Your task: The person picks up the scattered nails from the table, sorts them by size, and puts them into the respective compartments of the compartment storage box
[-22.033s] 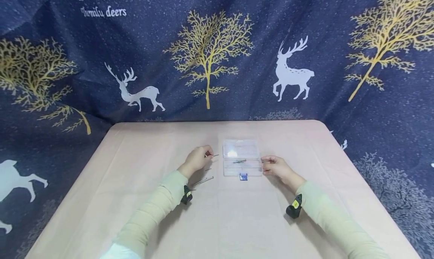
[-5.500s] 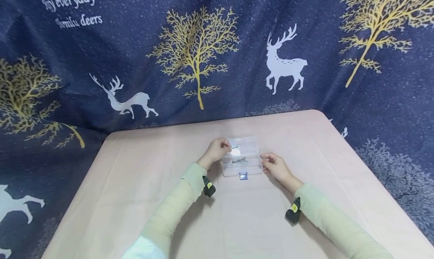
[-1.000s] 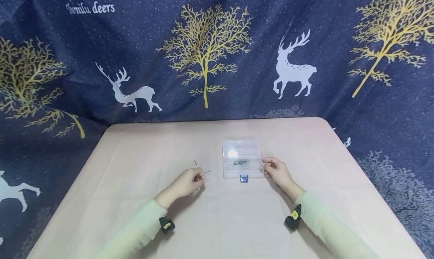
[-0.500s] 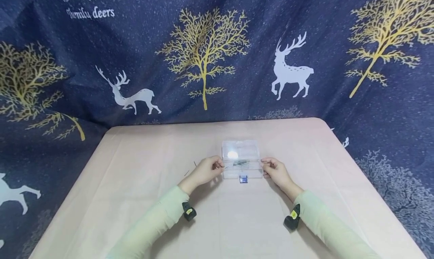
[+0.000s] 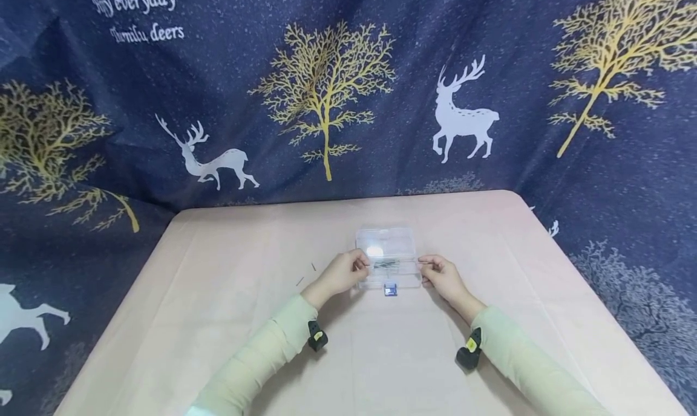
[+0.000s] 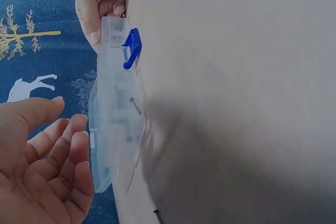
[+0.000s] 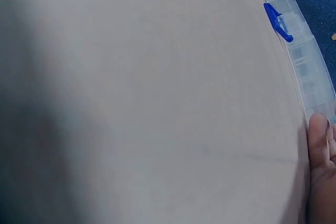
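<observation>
A clear plastic box [image 5: 403,242] lies on the table with its lid folded back and a blue latch [image 5: 390,290] at its front. Several thin dark nails [image 5: 386,264] lie inside it. My left hand [image 5: 342,272] is at the box's left end; in the left wrist view its fingers are loosely bent, thumb apart, and no nail shows between them. One nail [image 6: 135,106] shows through the clear wall there. At the opposite end, my right hand [image 5: 445,280] holds the box's side between thumb and fingers. The right thumb [image 7: 317,135] presses the box end.
Two loose nails lie on the pale tablecloth left of the box: one nail [image 5: 313,266] farther back, another nail [image 5: 300,281] nearer. A dark blue cloth [image 5: 229,89] printed with deer and trees hangs behind the table [image 5: 229,247].
My left hand has moved right from the loose nails to the box's left end. The nail it pinched is no longer seen in its fingers. My right hand stays at the box.
</observation>
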`<state>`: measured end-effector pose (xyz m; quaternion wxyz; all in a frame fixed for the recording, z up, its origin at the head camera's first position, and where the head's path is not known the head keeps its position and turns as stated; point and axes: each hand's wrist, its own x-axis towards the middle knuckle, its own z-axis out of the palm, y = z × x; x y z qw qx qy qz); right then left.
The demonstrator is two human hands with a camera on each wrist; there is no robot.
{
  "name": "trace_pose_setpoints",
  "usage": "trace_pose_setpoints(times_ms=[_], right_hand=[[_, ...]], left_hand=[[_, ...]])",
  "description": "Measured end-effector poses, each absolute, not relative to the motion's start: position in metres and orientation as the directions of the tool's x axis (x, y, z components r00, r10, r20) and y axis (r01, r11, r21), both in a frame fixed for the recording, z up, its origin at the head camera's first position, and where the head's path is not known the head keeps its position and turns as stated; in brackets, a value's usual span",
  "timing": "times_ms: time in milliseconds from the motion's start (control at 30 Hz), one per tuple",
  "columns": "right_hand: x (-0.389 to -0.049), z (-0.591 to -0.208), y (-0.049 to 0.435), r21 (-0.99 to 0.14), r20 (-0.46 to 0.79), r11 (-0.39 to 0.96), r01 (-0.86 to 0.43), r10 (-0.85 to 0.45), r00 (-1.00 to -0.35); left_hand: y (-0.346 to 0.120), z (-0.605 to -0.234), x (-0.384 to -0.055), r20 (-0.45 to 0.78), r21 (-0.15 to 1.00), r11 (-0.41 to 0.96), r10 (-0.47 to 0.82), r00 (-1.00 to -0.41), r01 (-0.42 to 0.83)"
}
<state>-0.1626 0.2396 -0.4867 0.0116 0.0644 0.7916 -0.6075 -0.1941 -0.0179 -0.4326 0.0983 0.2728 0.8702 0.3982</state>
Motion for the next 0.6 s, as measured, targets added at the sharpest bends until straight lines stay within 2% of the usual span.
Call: trace_pose_setpoints(times_ms=[233, 600], right_hand=[[-0.163, -0.485, 0.242, -0.963, -0.084, 0.250, 0.102, 0.082, -0.993], [-0.162, -0.487, 0.240, -0.961, -0.074, 0.260, 0.090, 0.073, -0.995]], left_hand=[[-0.032, -0.425, -0.198, 0.096, 0.693, 0.579, 0.518, -0.850, 0.431], [-0.060, -0.438, -0.198, 0.049, 0.689, 0.647, 0.408, -0.911, 0.327]])
